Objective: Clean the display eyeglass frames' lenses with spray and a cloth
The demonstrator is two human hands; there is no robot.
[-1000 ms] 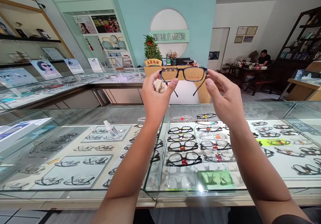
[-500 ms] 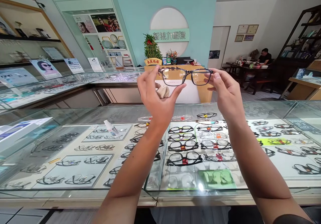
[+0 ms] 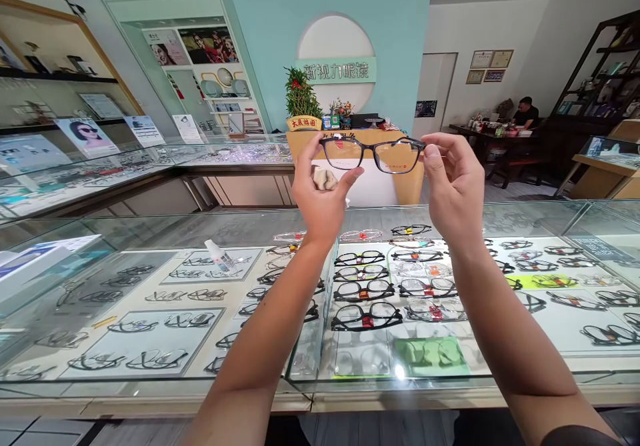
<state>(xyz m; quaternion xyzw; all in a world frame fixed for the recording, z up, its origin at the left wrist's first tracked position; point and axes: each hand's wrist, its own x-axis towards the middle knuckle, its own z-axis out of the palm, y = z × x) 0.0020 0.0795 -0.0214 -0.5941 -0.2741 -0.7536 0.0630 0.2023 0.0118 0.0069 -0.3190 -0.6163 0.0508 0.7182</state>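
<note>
with fingers [image 3: 436, 166] of right hand [image 3: 455, 191] and, seemingly, left hand [image 3: 321, 203], clamping eyeglasses [image 3: 369, 147] by both ends; also holding pale cloth [image 3: 324, 179] in latter. just turned slightly, opening right lens [image 3: 396, 159] wider to view. raised clear of table [image 3: 150, 403].

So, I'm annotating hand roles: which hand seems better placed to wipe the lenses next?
Likely the left hand: it holds the pale crumpled cloth, while the right hand grips one end of the glasses.
</note>
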